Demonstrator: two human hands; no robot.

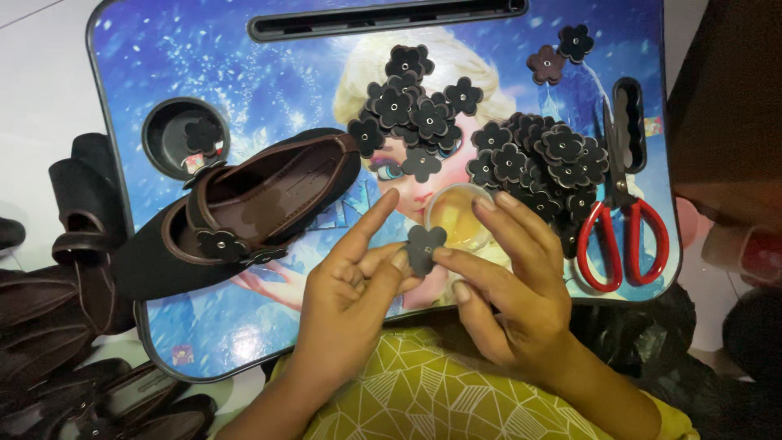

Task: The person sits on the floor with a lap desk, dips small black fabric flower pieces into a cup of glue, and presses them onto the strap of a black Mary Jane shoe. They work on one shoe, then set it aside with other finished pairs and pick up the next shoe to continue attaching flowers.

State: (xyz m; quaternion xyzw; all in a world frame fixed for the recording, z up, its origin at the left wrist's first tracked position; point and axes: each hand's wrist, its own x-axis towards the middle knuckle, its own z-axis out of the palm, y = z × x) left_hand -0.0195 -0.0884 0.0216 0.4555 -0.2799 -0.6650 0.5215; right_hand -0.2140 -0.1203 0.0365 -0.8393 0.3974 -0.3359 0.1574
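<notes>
Left hand (346, 281) and right hand (509, 281) share a dark flower-shaped leather piece (425, 247), each grip closed on it with fingertips, held above the near edge of the printed lap worktop (244, 90). Just behind it stands a small round container of yellowish glue (456, 218). A black strap shoe (236, 212) lies to the left; red-handled scissors (623, 228) and heaps of flower pieces (538, 159) lie to the right.

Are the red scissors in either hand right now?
No, the red scissors lie on the lap table, while both hands pinch a dark flower piece.
</notes>
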